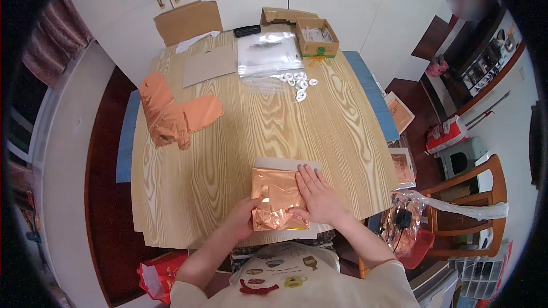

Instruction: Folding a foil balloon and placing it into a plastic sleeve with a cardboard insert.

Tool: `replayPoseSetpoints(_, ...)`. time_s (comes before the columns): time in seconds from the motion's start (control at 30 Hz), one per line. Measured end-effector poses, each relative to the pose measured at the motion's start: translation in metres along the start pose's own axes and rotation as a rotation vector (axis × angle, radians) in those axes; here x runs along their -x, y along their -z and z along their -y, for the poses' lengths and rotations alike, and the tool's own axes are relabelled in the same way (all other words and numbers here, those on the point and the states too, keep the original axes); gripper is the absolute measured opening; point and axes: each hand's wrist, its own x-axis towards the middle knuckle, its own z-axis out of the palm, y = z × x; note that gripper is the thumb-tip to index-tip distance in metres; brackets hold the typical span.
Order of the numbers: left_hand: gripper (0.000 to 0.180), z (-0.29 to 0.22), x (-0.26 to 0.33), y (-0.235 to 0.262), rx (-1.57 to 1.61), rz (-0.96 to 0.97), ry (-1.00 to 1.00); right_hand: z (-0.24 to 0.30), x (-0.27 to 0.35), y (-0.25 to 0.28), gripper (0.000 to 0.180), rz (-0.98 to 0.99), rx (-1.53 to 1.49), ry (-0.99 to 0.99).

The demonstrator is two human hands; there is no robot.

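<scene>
A rose-gold foil balloon [277, 194], flat and folded into a square, lies on a light cardboard sheet [285, 163] at the table's near edge. My left hand [244, 217] grips the lower left side of the folded foil, its thumb on top and its other fingers mostly hidden. My right hand [321, 199] lies flat across the foil's right edge, fingers stretched toward the far side and thumb pointing left over the foil. Another flat rose-gold foil balloon [171, 111], spread out in an angled shape, rests on the left of the table.
Toward the back of the wood-grain table [228, 154] are clear plastic bags [268, 54], white coiled pieces [299, 82], a cardboard sheet [210, 65], a small open box [317, 37] and a black case [247, 31]. A wooden chair [491, 205] stands at the right.
</scene>
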Motion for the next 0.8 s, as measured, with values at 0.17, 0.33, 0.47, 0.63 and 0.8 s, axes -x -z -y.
replayPoseSetpoints(0.17,0.045,-0.002,-0.005,0.025,-0.883,-0.210,-0.792,0.001,0.000,0.002,0.104,-0.019,0.006,0.002)
replayPoseSetpoints(0.33,0.071,-0.017,0.000,-0.015,-1.890,0.084,-1.072,0.000,-0.002,0.000,0.110,-0.020,0.055,0.013)
replayPoseSetpoints(0.47,0.094,-0.019,-0.011,-0.017,-2.069,0.141,-1.043,-0.001,-0.001,-0.001,0.113,-0.041,0.037,0.023)
replayPoseSetpoints(0.63,0.106,-0.027,-0.015,-0.010,-2.125,0.192,-1.005,-0.002,-0.002,0.002,0.119,-0.024,0.022,0.031)
replayPoseSetpoints(0.8,0.120,-0.042,-0.008,-0.006,-2.212,0.240,-0.900,-0.008,0.002,0.014,0.130,0.154,0.056,0.034)
